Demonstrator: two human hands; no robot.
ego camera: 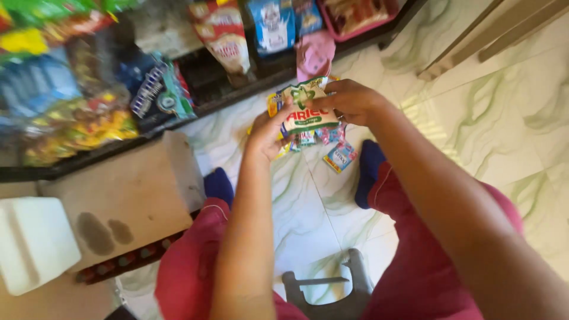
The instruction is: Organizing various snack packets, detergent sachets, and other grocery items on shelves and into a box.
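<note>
Seen from above, the left hand (268, 131) and right hand (351, 101) together gripped a small green-and-white plastic sachet (306, 105) over the pale marbled tile floor (510, 136). Smaller colourful sachets (335, 148) lay on the floor below it, near a dark shelf of packaged goods (195, 104).

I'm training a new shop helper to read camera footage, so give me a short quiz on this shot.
1. True or false: both hands grip the green-and-white sachet.
2. What lies on the floor just below the sachet?
3. The pink packet is: A) in the right hand, B) at the shelf edge, C) in the left hand.

Key: 1 true; 2 small loose sachets; 3 B.
</note>
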